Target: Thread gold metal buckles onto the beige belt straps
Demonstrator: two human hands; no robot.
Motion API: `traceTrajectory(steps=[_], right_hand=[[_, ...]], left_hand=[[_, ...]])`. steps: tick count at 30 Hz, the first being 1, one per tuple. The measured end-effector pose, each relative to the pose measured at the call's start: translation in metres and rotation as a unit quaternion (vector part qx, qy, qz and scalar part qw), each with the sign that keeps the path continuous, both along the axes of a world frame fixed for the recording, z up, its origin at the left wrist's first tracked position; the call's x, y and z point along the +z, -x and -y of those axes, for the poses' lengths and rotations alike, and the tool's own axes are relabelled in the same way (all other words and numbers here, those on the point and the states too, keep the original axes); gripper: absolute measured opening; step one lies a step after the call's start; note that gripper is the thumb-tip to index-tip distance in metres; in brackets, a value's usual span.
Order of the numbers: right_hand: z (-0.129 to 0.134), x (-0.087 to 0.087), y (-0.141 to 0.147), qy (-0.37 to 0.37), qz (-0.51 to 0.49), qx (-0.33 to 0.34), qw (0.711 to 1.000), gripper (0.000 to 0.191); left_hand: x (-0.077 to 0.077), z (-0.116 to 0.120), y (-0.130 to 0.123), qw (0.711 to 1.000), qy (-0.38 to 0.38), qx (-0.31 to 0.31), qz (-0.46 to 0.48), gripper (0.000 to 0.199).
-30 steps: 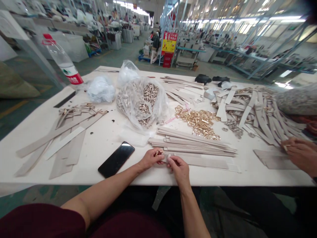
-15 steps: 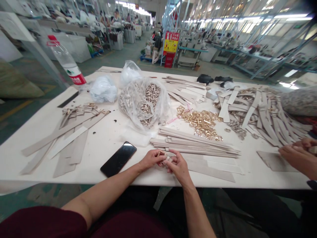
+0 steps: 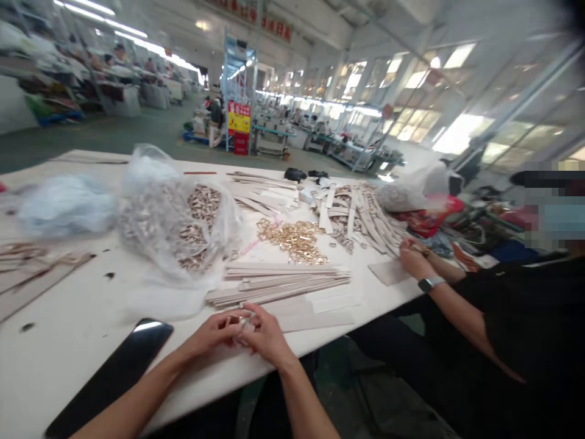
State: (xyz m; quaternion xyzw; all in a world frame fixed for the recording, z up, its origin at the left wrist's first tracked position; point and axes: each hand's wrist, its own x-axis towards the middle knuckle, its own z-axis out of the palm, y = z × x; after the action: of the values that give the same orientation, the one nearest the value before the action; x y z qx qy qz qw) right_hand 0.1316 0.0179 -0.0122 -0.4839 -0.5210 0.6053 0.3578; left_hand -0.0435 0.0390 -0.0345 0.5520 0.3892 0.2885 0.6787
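Near the table's front edge, my left hand [image 3: 218, 332] and my right hand [image 3: 265, 332] meet with their fingers closed around a small light-coloured strap piece [image 3: 244, 324], blurred and mostly covered. Just beyond them lies a stack of beige strips [image 3: 283, 283], with wider flat strips [image 3: 315, 314] to the right of my hands. A heap of gold buckles [image 3: 295, 239] is behind the stack. At the left, an open clear plastic bag [image 3: 158, 225] holds many small beige loops [image 3: 201, 204]. The black phone [image 3: 114, 372] lies left of my hands.
Strips with metal parts [image 3: 31, 265] lie at the far left, near a bluish plastic bag [image 3: 66, 204]. More straps [image 3: 365, 210] are piled at the back right. A person in black [image 3: 525, 317] sits at the right, hands over the table.
The view has swung to the right, so the table has shifted left and the seated person shows more. Both my hands remain together at the small piece; the gold part seen there earlier is now blurred.
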Motion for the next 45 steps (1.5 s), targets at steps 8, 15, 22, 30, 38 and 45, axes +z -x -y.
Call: traceTrajectory(steps=[8,15,22,30,38,45], right_hand=[[0.005,0.035,-0.057,-0.3,0.284,-0.025,0.91,0.059],[0.04,0.031,-0.083,-0.147,0.23,0.018,0.962,0.036],[0.101,-0.009,-0.059,0.129,-0.039,0.015,0.991,0.062],[0.148,-0.032,-0.04,0.18,-0.057,-0.035,0.981,0.051],[0.164,-0.035,-0.053,0.235,-0.093,-0.021,0.967,0.028],[0.162,-0.047,-0.034,0.238,-0.108,-0.027,0.965,0.031]], left_hand=[[0.03,-0.004,-0.022,0.998,0.044,0.039,0.027,0.04],[0.04,0.021,-0.033,0.991,0.078,0.056,0.089,0.038],[0.018,0.073,-0.025,0.996,0.055,0.003,-0.076,0.037],[0.017,0.106,-0.018,0.993,0.079,-0.033,-0.085,0.038],[0.012,0.122,-0.018,0.989,0.109,-0.038,-0.088,0.042],[0.016,0.129,-0.015,0.993,0.045,-0.064,-0.09,0.036]])
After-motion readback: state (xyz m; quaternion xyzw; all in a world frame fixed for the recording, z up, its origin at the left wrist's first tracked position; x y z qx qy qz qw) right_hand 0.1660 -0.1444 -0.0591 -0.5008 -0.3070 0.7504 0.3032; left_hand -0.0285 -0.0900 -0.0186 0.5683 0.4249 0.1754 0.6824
